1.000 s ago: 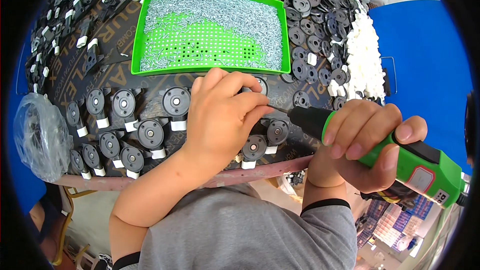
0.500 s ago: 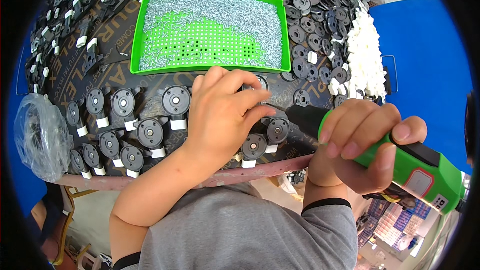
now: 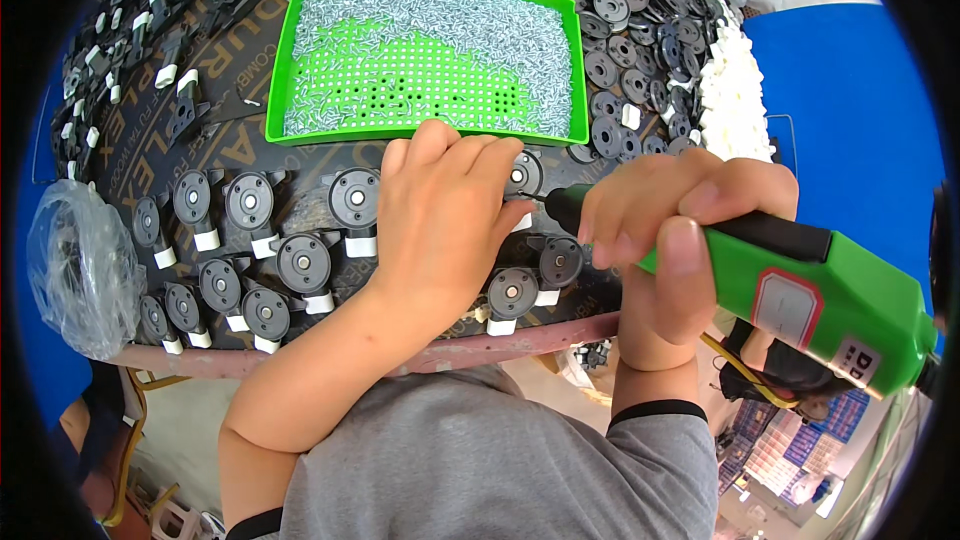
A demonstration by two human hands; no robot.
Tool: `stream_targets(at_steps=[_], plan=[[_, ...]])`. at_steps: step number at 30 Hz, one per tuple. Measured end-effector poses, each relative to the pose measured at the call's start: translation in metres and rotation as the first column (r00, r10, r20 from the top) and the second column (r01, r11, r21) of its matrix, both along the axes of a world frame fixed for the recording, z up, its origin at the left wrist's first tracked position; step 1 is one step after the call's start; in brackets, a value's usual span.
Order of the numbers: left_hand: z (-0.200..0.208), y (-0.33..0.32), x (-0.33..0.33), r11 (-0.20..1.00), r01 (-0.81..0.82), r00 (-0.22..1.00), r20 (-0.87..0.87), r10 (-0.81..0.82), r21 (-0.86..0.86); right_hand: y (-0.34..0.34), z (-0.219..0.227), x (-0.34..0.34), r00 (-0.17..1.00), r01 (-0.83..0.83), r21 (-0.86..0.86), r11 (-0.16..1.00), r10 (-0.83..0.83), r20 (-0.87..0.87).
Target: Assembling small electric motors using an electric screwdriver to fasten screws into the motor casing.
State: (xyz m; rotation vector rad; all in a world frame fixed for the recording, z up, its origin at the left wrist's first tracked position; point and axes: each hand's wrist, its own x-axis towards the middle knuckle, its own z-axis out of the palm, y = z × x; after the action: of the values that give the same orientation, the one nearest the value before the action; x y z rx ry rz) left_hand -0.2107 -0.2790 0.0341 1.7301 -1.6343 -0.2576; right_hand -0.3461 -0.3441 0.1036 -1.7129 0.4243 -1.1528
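Note:
My right hand [image 3: 690, 205] is wrapped around a green and black electric screwdriver [image 3: 780, 285], its thin bit pointing left. The bit tip reaches the lower edge of a round black disc part [image 3: 527, 172] with a white block. My left hand [image 3: 440, 215] rests against that part, fingers bent together over its left side and thumb below it; some of the grip is hidden under the hand. Several similar black disc parts with white blocks stand in rows to the left, one of them a large disc part [image 3: 354, 197]. Two more, including a nearer disc part [image 3: 513, 292], lie below my hands.
A green perforated tray [image 3: 276, 90] of small silver screws stands beyond my hands. Loose black discs [image 3: 610, 70] and white blocks [image 3: 730, 90] are heaped at the right. Black brackets [image 3: 185, 115] lie at far left, above a clear plastic bag [image 3: 85, 270].
The screwdriver and my right hand have moved left, bringing the bit to the disc part. My left fingers have drawn back from the bit and now lie against the part.

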Motion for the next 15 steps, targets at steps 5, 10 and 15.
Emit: stream_targets(at_steps=[5,10,15], plan=[[-0.002,-0.002,0.000,0.999,-0.011,0.999,0.040,0.012,-0.040,-0.013,-0.002,0.000,0.992,-0.024,-0.109,0.994,0.010,-0.127],[-0.002,-0.001,0.000,1.000,-0.005,0.997,0.079,0.003,0.020,-0.013,-0.006,-0.004,0.985,0.049,-0.153,0.987,-0.073,-0.156],[0.008,0.010,0.003,0.999,-0.010,0.999,0.051,0.012,-0.032,-0.024,0.012,0.010,0.964,-0.038,-0.063,0.997,0.053,0.260]])
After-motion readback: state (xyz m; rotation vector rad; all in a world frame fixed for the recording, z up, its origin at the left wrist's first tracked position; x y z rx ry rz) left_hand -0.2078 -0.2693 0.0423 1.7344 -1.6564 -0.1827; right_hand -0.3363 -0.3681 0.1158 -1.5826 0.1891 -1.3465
